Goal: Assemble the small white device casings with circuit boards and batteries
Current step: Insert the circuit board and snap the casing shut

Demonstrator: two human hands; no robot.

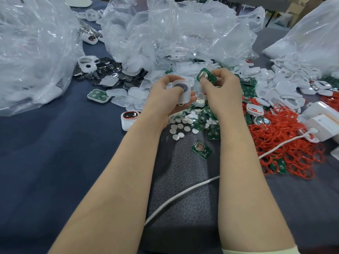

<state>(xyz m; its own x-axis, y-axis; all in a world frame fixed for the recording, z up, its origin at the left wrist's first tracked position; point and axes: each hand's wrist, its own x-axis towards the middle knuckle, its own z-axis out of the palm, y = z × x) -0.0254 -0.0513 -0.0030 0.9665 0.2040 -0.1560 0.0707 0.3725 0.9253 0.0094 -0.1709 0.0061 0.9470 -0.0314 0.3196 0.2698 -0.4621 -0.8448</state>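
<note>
My left hand (167, 96) grips a small white casing (183, 93) with a dark round window, thumb on its face. Just to the right, my right hand (222, 88) pinches a green circuit board (206, 76) that carries a silver coin battery, held tilted above the pile. A loose board with a battery (201, 149) lies on the patterned mat in front of me. An assembled casing with a red ring (128, 120) lies left of my left wrist. Round white caps (180, 128) are scattered below my hands.
Crumpled clear plastic bags (174, 32) fill the back and the left side. Coin batteries (108, 70) lie at the left rear. Red rubber rings (286, 142) and white chargers (322, 121) sit at the right. A white cable (183, 194) crosses the mat.
</note>
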